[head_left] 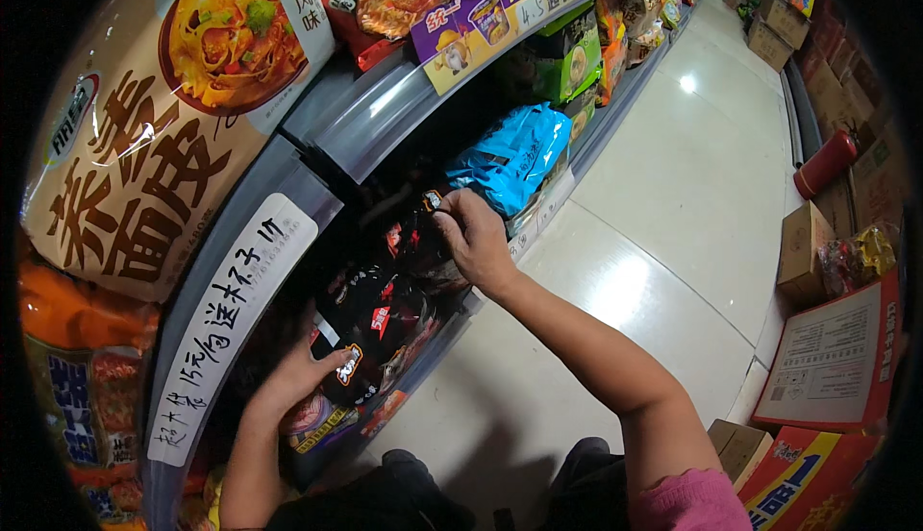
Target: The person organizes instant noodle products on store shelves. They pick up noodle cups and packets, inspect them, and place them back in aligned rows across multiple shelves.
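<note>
On a low shelf, my left hand [306, 374] is closed on the near end of a black noodle packet [370, 324] with small red and orange marks. Its thumb lies on top of the packet, and the other fingers are hidden behind it. Farther along the shelf, my right hand [474, 240] pinches the edge of a second black noodle packet [415, 243] between thumb and fingers. Just beyond that hand stands a shiny blue packet [514, 154]. The shelf's inside is dark, so the packets' back ends are hard to make out.
Above hangs the upper shelf's edge with a handwritten white label [231, 329] and a purple price card [495, 17]. A big beige noodle bag [125, 185] fills the upper left. Across the tiled aisle [673, 195] are cardboard boxes [822, 358] and a red fire extinguisher [827, 163].
</note>
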`<state>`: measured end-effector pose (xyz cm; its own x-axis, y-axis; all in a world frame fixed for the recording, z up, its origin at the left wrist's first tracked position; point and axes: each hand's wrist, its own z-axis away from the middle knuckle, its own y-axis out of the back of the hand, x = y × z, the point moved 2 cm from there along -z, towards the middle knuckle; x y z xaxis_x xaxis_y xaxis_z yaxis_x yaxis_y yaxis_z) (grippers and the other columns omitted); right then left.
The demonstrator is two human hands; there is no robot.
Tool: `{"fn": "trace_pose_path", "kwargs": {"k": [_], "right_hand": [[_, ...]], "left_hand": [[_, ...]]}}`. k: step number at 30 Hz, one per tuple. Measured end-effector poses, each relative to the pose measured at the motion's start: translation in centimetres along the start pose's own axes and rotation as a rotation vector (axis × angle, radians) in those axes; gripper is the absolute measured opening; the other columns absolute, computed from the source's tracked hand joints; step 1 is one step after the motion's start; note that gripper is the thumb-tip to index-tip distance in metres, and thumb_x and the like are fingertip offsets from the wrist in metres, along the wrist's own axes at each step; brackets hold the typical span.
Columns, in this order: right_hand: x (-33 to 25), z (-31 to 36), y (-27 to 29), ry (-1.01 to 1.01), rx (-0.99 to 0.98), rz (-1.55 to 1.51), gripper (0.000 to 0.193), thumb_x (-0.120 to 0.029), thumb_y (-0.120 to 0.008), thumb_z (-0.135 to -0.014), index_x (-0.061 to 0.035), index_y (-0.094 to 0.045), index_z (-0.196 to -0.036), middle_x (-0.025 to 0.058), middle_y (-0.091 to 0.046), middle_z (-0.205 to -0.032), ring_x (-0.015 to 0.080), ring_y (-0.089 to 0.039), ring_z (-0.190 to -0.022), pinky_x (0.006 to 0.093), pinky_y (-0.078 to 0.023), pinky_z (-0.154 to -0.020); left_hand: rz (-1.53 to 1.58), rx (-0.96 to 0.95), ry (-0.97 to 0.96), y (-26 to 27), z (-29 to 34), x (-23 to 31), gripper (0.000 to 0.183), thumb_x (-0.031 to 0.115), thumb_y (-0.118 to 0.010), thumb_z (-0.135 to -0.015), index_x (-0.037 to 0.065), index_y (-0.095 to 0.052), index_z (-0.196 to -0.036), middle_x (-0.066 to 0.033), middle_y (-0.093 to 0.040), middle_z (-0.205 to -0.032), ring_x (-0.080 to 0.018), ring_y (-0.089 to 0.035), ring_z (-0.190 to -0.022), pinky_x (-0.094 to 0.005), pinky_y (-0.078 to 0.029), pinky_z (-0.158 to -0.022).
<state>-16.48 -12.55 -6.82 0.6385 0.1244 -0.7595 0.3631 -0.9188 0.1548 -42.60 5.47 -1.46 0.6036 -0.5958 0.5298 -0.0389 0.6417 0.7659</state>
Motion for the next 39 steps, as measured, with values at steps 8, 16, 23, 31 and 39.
{"fn": "trace_pose_path", "kwargs": {"k": [8, 16, 23, 31, 39], "right_hand": [[-0.2, 6.0, 2.1, -0.163, -0.060, 0.112, 0.067, -0.008, -0.075, -0.079, 0.0011, -0.041, -0.136, 0.0235, -0.050, -0.128, 0.0418, -0.049, -0.120, 0.0433, -0.041, -0.104], [-0.2, 8.2, 0.0, -0.194, -0.447, 0.081, 0.073, -0.012, -0.071, -0.083, 0.0052, -0.034, -0.144, 0.0272, -0.043, -0.141, 0.0446, -0.044, -0.130, 0.0465, -0.036, -0.112], [-0.9, 8.2, -2.6, 0.006, -0.704, 0.094, 0.071, -0.022, -0.073, -0.084, 0.0051, -0.042, -0.142, 0.0294, -0.050, -0.137, 0.0434, -0.053, -0.123, 0.0445, -0.043, -0.107], [-2.0, 6.6, -2.6, -0.269, -0.842, -0.025, 0.085, -0.025, -0.083, -0.078, 0.0014, -0.039, -0.145, 0.0245, -0.055, -0.136, 0.0393, -0.054, -0.127, 0.0429, -0.045, -0.107], [-0.8, 7.3, -4.8, -0.380, -0.825, -0.265, 0.085, -0.018, -0.088, -0.071, -0.0020, -0.044, -0.141, 0.0211, -0.065, -0.123, 0.0330, -0.064, -0.113, 0.0385, -0.049, -0.098]], "left_hand": [[0.100, 0.002, -0.152, 1.1, -2.0, 3.4, 0.093, 0.045, -0.071, -0.086, -0.004, -0.028, -0.153, -0.0260, -0.039, -0.152, -0.0329, -0.037, -0.142, -0.0389, -0.028, -0.117], [0.211, 0.019, -0.224, -1.7, -12.1, 11.3, 0.087, 0.053, -0.070, -0.087, 0.003, -0.039, -0.151, -0.0200, -0.047, -0.149, -0.0287, -0.045, -0.136, -0.0379, -0.032, -0.114], [0.068, 0.055, -0.444, -1.1, -16.4, 8.9, 0.109, 0.038, -0.083, -0.067, 0.012, -0.025, -0.156, -0.0248, -0.042, -0.149, -0.0327, -0.040, -0.139, -0.0410, -0.034, -0.114], [0.093, 0.217, -0.298, 7.3, -7.4, -0.9, 0.091, 0.029, -0.077, -0.082, 0.009, -0.027, -0.155, -0.0178, -0.044, -0.148, -0.0280, -0.043, -0.136, -0.0418, -0.037, -0.111], [0.807, 0.869, 0.378, 2.2, 8.6, -25.2, 0.067, 0.033, -0.066, -0.092, 0.010, -0.040, -0.149, -0.0110, -0.054, -0.138, -0.0266, -0.051, -0.125, -0.0385, -0.041, -0.106]]}}
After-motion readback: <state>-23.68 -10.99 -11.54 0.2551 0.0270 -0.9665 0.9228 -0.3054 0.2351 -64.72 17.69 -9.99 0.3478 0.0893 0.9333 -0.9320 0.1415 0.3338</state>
